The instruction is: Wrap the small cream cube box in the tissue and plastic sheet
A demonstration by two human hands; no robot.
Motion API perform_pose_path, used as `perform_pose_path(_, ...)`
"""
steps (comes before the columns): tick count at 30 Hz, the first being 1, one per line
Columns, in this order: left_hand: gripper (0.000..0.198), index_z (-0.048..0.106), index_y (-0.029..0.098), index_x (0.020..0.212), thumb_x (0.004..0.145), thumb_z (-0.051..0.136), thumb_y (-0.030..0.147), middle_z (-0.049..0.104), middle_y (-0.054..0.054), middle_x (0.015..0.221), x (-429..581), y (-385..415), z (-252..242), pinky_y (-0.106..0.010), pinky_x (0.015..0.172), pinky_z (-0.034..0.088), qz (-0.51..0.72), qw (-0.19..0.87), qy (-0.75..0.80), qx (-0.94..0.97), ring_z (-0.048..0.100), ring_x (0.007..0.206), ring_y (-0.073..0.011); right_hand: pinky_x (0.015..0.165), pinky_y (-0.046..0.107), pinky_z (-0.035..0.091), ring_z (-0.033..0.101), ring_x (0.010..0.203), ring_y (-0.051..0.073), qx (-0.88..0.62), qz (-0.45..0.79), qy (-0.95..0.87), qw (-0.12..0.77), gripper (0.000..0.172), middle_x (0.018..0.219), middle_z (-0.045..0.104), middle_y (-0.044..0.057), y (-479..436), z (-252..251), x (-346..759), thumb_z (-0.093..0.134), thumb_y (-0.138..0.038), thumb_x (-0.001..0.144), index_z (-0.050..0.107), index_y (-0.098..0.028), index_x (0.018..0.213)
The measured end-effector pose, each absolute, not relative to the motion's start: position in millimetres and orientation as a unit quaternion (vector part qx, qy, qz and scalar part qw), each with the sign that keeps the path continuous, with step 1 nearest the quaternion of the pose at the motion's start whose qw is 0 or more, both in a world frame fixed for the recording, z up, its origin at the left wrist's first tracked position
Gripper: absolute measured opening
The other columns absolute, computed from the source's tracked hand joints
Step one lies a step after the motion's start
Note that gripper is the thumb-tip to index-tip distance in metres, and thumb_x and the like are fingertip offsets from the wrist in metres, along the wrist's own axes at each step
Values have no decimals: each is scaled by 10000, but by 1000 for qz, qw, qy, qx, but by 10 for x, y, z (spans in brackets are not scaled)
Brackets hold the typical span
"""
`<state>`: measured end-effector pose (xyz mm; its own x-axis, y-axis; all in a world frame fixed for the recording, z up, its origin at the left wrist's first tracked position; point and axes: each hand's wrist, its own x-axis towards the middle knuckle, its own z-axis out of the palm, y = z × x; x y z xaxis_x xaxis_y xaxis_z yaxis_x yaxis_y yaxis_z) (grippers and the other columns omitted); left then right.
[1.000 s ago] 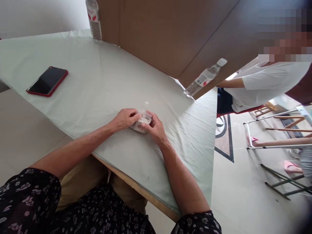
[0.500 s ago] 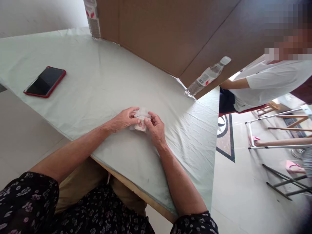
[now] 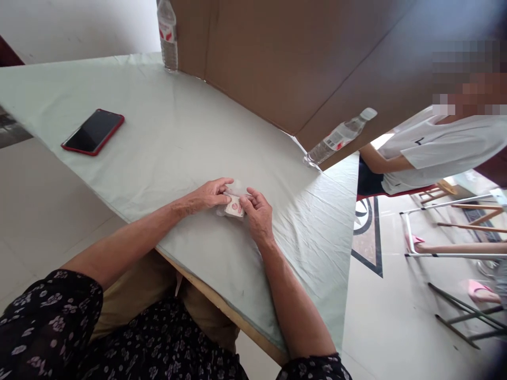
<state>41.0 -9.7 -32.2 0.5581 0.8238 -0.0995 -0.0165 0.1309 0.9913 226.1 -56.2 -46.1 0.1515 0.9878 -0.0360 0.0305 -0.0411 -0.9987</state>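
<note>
Head view, both hands together on the table (image 3: 166, 142), left hand (image 3: 208, 194) and right hand (image 3: 258, 211) pinching a small clear packet (image 3: 234, 203)

A makeshift shared workroom, its stations screened off with cardboard.

A long table under a pale green wrinkled cloth (image 3: 166, 132) is divided by tall brown cardboard panels (image 3: 277, 58). Two clear plastic water bottles (image 3: 336, 138) and a red-cased smartphone (image 3: 93, 132) sit on it. Beyond the screen, a person in a white T-shirt (image 3: 435, 148) sits over a glossy cream tiled floor with a dark inlay (image 3: 366, 232), near bare metal-and-wood folding frames (image 3: 447, 232).
</note>
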Motion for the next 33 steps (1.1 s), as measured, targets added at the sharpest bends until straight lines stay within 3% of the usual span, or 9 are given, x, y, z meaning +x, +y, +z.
perform_pose_path(5,918,370,56,1517,695,718,269,699,-175,1197,419,-61,-353,-403,939,497,326,683,348,553,670,1098,-298,741,350,540,685,847,216,-564,460,-476,493,492,965,762,73,-436,-293,2300,669,-608,775,694,-187,1029)
perform_pose_path(9,873,383,90,1515,713,688,249,708,-145,1176,420,-61,-338,-364,900,499,319,678,359,557,678,1050,-261,728,353,524,686,820,219,-552,531,-470,439,444,901,768,64,-164,-186,2282,765,-545,676,708,-192,938)
perform_pose_path(12,879,367,93,1526,717,676,244,709,-145,1188,411,-69,-309,-376,903,501,315,680,360,556,683,1036,-259,767,355,516,669,801,195,-545,525,-477,447,417,801,736,24,8,-142,2258,806,-445,624,710,-193,943)
perform_pose_path(21,756,456,85,1465,752,654,243,712,-151,1200,435,37,-310,-356,889,521,344,648,384,561,685,1023,-243,798,340,524,656,790,164,-511,366,-572,527,214,824,713,1,-26,-92,2251,730,-335,727,701,-220,904)
perform_pose_path(25,669,498,81,1421,790,614,269,705,-136,1181,472,108,-357,-303,842,507,360,604,399,588,670,984,-202,798,352,527,670,801,182,-527,253,-634,506,167,844,736,18,-48,-123,2218,652,-291,798,700,-219,941)
perform_pose_path(30,619,520,87,1404,832,554,323,710,-97,1070,488,118,-394,-271,735,479,355,561,409,626,639,865,-165,919,414,475,660,903,219,-528,104,-718,442,193,896,754,39,-261,-210,2175,579,-262,892,713,-246,1032)
perform_pose_path(33,620,521,90,1406,836,547,334,712,-103,1110,488,102,-373,-271,737,477,346,549,414,638,627,860,-164,972,447,429,658,959,240,-518,78,-758,389,201,929,762,48,-466,-241,2175,555,-259,932,728,-276,1031)
